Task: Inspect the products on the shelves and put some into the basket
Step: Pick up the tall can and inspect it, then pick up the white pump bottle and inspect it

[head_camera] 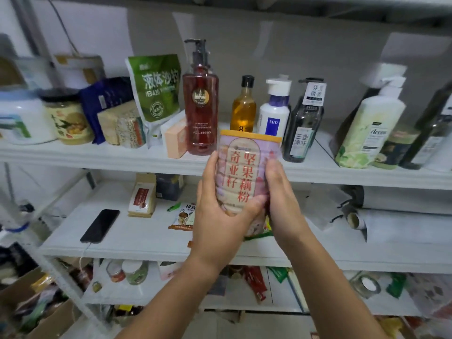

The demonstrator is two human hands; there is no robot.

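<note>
You are holding one cylindrical can [241,172], pale pink with a yellow rim at the top and large red characters down its glossy label, upright in front of the upper shelf [97,155], a flat white board. Your left hand [220,216] wraps the can's lower left side, thumb curled across the front, while your right hand [281,192] presses its right side with fingers curved round the back; both hands grip it between them. Just behind the can on that shelf stand five bottles you can count clearly: a tall translucent red pump bottle [200,104] to the can's upper left, a small amber bottle [243,106] with a black cap directly behind it, a white bottle [275,111] with a blue band, a dark clear pump bottle [304,123] to its right, and farther right a leaning white pump bottle [371,126] with a green leaf print. Left of the red bottle stands one matte green pouch [156,86], and farther left one squat yellow-labelled jar [68,118] with a dark lid. Below and left of the can, one flat black phone [100,226] lies on the lower shelf.
</note>
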